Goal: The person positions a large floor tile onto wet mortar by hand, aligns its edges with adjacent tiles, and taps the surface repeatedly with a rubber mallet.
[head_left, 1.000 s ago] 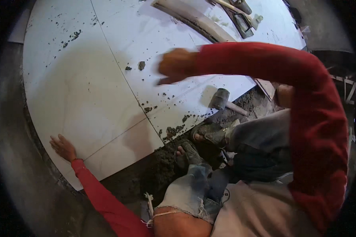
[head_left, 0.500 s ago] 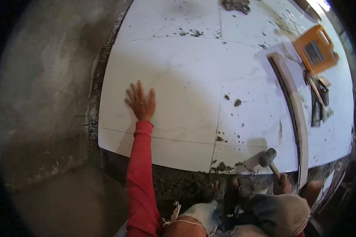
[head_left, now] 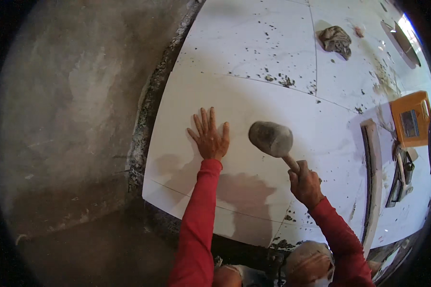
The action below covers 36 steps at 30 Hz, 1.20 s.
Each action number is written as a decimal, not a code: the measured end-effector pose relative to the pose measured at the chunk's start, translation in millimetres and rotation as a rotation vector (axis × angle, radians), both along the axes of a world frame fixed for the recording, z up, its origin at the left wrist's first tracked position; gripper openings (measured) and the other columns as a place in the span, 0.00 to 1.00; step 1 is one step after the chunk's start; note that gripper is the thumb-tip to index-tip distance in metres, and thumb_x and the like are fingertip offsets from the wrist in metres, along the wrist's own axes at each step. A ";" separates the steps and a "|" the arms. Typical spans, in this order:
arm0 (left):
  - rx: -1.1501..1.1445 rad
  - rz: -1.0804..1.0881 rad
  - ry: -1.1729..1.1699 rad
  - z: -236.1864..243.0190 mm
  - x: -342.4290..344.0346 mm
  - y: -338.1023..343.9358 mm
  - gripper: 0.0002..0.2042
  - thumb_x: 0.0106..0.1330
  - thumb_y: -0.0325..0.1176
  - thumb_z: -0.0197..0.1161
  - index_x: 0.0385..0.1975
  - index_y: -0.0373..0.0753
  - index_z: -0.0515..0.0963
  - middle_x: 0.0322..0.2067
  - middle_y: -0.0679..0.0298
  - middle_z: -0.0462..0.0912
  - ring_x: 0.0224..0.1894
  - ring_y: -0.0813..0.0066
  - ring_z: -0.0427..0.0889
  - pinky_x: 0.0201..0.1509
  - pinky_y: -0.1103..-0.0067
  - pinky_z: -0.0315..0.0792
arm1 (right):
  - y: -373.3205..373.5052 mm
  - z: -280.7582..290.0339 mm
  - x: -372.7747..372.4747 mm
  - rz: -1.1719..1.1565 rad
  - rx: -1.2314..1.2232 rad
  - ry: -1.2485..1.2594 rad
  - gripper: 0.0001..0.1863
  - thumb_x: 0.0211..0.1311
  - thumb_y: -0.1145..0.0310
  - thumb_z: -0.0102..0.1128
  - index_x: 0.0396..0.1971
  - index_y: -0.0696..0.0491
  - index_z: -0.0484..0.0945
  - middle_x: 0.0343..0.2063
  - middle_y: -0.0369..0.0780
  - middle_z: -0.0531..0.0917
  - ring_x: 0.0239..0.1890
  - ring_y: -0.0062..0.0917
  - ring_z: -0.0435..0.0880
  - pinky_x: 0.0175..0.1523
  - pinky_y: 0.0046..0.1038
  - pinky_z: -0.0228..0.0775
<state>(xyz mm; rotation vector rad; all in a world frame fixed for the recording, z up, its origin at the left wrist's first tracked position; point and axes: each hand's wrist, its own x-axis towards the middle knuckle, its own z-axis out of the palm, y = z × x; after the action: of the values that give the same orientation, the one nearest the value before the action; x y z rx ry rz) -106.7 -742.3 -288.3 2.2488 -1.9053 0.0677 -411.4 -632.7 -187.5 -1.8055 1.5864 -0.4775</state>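
My left hand (head_left: 209,137) lies flat on a large white floor tile (head_left: 187,110), its fingers spread. In my right hand (head_left: 306,185) is the wooden handle of a rubber mallet (head_left: 271,138). The mallet's dark, grey-ended head is raised above the tile, apart from its surface, and a shadow falls on the tile below. My fingers wrap round the handle close beneath the head. Both arms wear red sleeves.
A long straight bar (head_left: 372,177) lies on the tiles to the right. Beyond it are an orange jug (head_left: 411,119) and several hand tools (head_left: 401,174). A crumpled dirty cloth (head_left: 335,42) and mortar crumbs (head_left: 286,81) lie farther off. A rough concrete wall (head_left: 81,95) stands left.
My right hand has lifted the mallet from beside my knee up over the tile. The left hand stays flat on the tile. The view has shifted, with the scene tilted.
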 end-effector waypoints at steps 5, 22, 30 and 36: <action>0.013 0.013 0.031 8.7 2.4 -9.8 0.37 0.73 0.58 0.51 0.78 0.51 0.56 0.79 0.58 0.51 0.80 0.48 0.47 0.76 0.37 0.39 | -30.3 9.4 14.9 -0.030 0.084 0.006 0.15 0.73 0.61 0.58 0.45 0.56 0.68 0.23 0.51 0.82 0.24 0.51 0.83 0.28 0.49 0.72; 0.170 0.024 0.150 31.1 6.1 -22.9 0.37 0.72 0.59 0.49 0.78 0.49 0.58 0.79 0.56 0.51 0.80 0.45 0.46 0.75 0.35 0.37 | -155.3 7.9 95.9 -0.076 0.010 -0.013 0.10 0.72 0.68 0.59 0.43 0.56 0.69 0.21 0.51 0.82 0.25 0.57 0.83 0.28 0.51 0.73; 0.222 0.034 0.257 28.6 11.8 -29.3 0.40 0.70 0.62 0.50 0.77 0.46 0.58 0.79 0.55 0.52 0.80 0.44 0.47 0.76 0.35 0.34 | -167.0 1.7 105.6 0.031 0.064 -0.105 0.15 0.72 0.59 0.59 0.46 0.54 0.70 0.22 0.48 0.81 0.22 0.50 0.83 0.27 0.45 0.74; 0.380 0.058 0.226 21.8 14.1 -26.8 0.41 0.70 0.63 0.48 0.76 0.41 0.58 0.79 0.55 0.53 0.80 0.44 0.47 0.75 0.35 0.34 | -177.1 -31.4 114.2 0.068 0.373 0.199 0.18 0.68 0.56 0.63 0.42 0.55 0.72 0.23 0.47 0.81 0.24 0.48 0.84 0.27 0.42 0.75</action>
<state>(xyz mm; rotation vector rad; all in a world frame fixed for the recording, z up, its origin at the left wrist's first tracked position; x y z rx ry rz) -92.6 -769.1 -266.5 2.4147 -1.8551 -0.5618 -297.2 -809.8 -219.0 -1.6492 1.6130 0.0335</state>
